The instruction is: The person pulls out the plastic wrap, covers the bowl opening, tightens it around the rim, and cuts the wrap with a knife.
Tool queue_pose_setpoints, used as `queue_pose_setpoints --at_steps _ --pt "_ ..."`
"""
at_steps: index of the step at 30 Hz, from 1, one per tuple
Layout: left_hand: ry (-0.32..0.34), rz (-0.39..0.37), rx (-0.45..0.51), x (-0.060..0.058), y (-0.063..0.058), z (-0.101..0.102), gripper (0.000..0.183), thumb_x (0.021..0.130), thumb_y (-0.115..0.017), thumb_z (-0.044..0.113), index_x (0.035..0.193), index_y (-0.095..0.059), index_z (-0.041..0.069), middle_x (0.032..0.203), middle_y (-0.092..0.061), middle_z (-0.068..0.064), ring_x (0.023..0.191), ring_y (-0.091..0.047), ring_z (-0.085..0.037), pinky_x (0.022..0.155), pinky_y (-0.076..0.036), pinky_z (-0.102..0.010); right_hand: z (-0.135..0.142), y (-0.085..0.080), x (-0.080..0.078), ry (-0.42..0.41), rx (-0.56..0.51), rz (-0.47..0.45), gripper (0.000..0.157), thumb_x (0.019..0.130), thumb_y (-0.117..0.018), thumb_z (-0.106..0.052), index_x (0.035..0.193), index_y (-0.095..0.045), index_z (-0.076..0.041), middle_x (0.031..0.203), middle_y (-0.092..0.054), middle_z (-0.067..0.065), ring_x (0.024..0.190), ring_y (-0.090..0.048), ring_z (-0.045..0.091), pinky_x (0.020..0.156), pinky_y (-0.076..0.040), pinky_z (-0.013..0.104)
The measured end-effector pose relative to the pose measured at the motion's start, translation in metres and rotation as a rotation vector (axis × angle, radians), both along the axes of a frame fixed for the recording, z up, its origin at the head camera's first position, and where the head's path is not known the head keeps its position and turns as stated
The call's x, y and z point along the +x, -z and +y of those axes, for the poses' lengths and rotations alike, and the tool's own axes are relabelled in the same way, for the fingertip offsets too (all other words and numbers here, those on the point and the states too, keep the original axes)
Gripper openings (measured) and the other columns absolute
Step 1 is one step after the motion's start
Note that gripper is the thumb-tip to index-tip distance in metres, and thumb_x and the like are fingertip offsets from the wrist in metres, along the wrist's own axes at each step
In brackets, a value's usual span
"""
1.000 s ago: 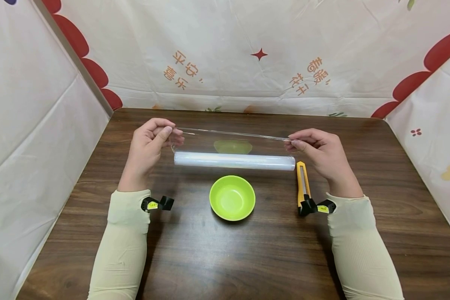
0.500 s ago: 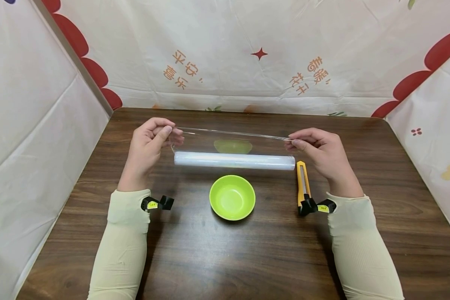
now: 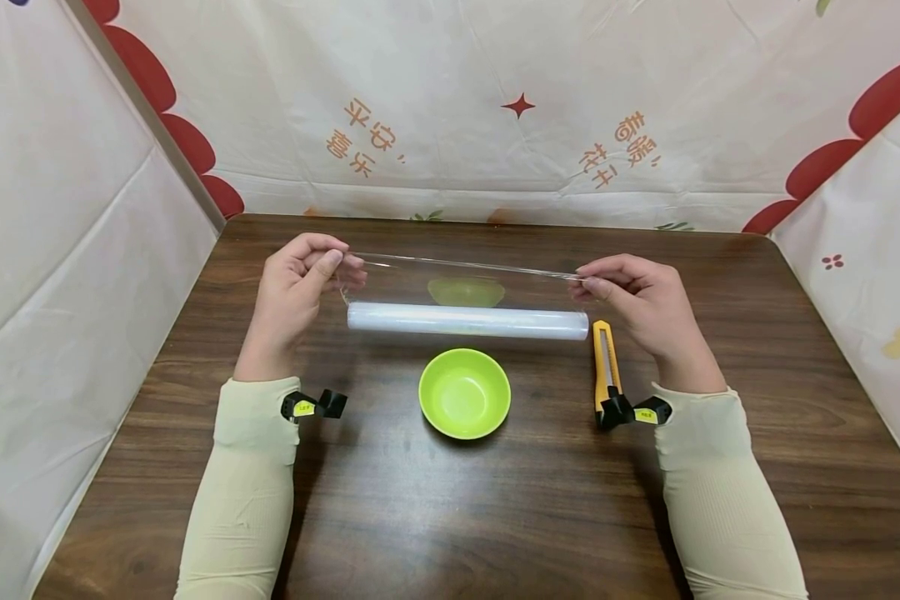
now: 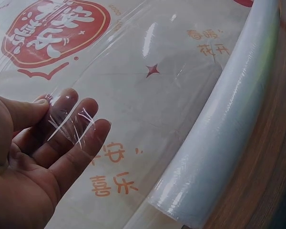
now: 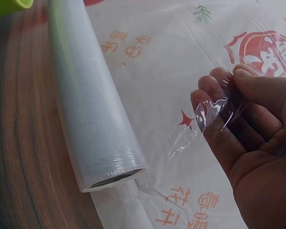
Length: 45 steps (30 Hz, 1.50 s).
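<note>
Clear plastic wrap [image 3: 465, 266] is stretched between the two hands, its free edge raised off the table. At one corner the left hand [image 3: 296, 283] pinches the film between thumb and forefinger; the other fingers lie behind it in the left wrist view. The right hand [image 3: 641, 304] pinches the opposite corner the same way. From there the sheet runs back to the roll of plastic wrap [image 3: 468, 321], which lies crosswise between the hands. A hollow core shows at the roll's end [image 5: 115, 179]. A green bowl [image 3: 465, 394] sits on the near side of the roll.
A yellow utility knife [image 3: 606, 362] lies right of the roll, its lower end covered by the right wrist camera [image 3: 633, 412]. Underneath is a dark wooden table [image 3: 450, 517]. White printed cloth [image 3: 435, 92] rises behind the table and along both sides.
Almost nothing differs. Both hands keep the film stretched at the same spots, and the roll, bowl and knife stay put; the whole head view shifts very slightly.
</note>
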<state>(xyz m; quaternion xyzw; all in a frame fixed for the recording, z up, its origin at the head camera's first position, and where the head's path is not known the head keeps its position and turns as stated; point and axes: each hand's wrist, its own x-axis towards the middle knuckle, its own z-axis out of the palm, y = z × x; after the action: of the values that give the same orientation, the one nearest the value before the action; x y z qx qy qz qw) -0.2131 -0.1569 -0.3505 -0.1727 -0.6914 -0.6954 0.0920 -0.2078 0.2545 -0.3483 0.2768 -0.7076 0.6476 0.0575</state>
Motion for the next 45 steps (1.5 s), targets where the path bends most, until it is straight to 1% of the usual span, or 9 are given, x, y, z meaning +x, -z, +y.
queue_pose_setpoints --at_steps 2,7,13,21,31,34,38,42,45 --pt "0.005 0.002 0.004 -0.0001 -0.0001 -0.0002 0.012 0.099 -0.055 0.013 0.104 -0.061 0.004 0.091 -0.074 -0.002 0.082 -0.072 -0.019 0.076 -0.059 -0.032 -0.0002 -0.0001 0.0 0.003 0.004 -0.001 0.015 0.091 -0.057 0.009 0.103 -0.062 0.017 0.095 -0.074 0.01 0.087 -0.072 0.016 0.077 -0.058 0.026" --pt "0.02 0.01 0.009 -0.0003 -0.0004 -0.0007 0.014 0.098 -0.055 0.012 0.105 -0.06 0.001 0.091 -0.074 -0.003 0.082 -0.072 -0.018 0.076 -0.059 -0.03 -0.0001 0.0 -0.0005 0.017 0.022 0.0 0.015 0.091 -0.058 0.008 0.103 -0.063 0.016 0.095 -0.074 0.009 0.087 -0.072 0.016 0.078 -0.058 0.026" --pt "0.014 0.009 -0.003 -0.0004 -0.0014 -0.0002 0.012 0.098 -0.055 0.012 0.105 -0.061 0.005 0.092 -0.074 -0.001 0.082 -0.072 -0.017 0.076 -0.059 -0.03 0.0007 0.0005 -0.0011 0.02 0.023 0.003 0.015 0.091 -0.058 0.008 0.103 -0.063 0.016 0.095 -0.074 0.009 0.087 -0.072 0.016 0.078 -0.058 0.025" --pt "0.007 0.001 0.004 -0.0002 -0.0009 0.0001 0.013 0.098 -0.055 0.012 0.105 -0.061 0.002 0.091 -0.074 -0.002 0.082 -0.072 -0.018 0.076 -0.059 -0.031 0.0012 -0.0001 -0.0016 0.025 0.031 0.011 0.015 0.091 -0.057 0.008 0.103 -0.063 0.016 0.095 -0.074 0.01 0.087 -0.071 0.016 0.078 -0.058 0.026" --pt "-0.001 -0.006 -0.002 -0.001 -0.0003 0.0003 0.012 0.099 -0.055 0.013 0.104 -0.062 0.005 0.091 -0.074 -0.001 0.082 -0.072 -0.018 0.076 -0.059 -0.032 0.0018 -0.0005 -0.0017 0.011 0.011 0.013 0.015 0.091 -0.057 0.011 0.104 -0.062 0.017 0.095 -0.074 0.01 0.087 -0.072 0.017 0.078 -0.058 0.026" --pt "0.001 -0.008 -0.001 -0.0013 0.0003 0.0003 0.012 0.098 -0.055 0.013 0.104 -0.061 0.004 0.091 -0.074 -0.001 0.082 -0.072 -0.018 0.077 -0.059 -0.032 0.0015 -0.0007 -0.0014 0.02 0.016 0.011 0.015 0.091 -0.057 0.01 0.103 -0.062 0.017 0.094 -0.074 0.01 0.086 -0.072 0.016 0.078 -0.058 0.026" --pt "0.002 -0.008 -0.005 -0.0008 0.0005 0.0001 0.018 0.099 -0.055 0.013 0.106 -0.059 -0.003 0.091 -0.074 -0.001 0.082 -0.072 -0.018 0.077 -0.059 -0.032 0.0011 -0.0011 -0.0008 0.029 0.026 0.008 0.015 0.091 -0.058 0.008 0.103 -0.063 0.016 0.094 -0.074 0.009 0.086 -0.072 0.016 0.078 -0.058 0.026" --pt "0.003 -0.007 -0.005 -0.0005 0.0006 0.0001 0.016 0.099 -0.054 0.013 0.106 -0.06 -0.001 0.091 -0.074 -0.001 0.082 -0.072 -0.018 0.076 -0.059 -0.032 0.0012 -0.0017 0.0 0.037 0.039 0.003 0.016 0.091 -0.058 0.007 0.104 -0.063 0.015 0.095 -0.074 0.009 0.086 -0.072 0.016 0.079 -0.058 0.025" --pt "0.003 -0.003 -0.005 -0.0009 0.0009 0.0006 0.019 0.099 -0.055 0.013 0.106 -0.059 -0.004 0.091 -0.074 0.0 0.081 -0.072 -0.018 0.076 -0.059 -0.032 0.0014 -0.0023 0.0003 0.045 0.048 -0.003 0.016 0.091 -0.059 0.006 0.104 -0.063 0.015 0.095 -0.074 0.008 0.086 -0.072 0.016 0.079 -0.058 0.025"
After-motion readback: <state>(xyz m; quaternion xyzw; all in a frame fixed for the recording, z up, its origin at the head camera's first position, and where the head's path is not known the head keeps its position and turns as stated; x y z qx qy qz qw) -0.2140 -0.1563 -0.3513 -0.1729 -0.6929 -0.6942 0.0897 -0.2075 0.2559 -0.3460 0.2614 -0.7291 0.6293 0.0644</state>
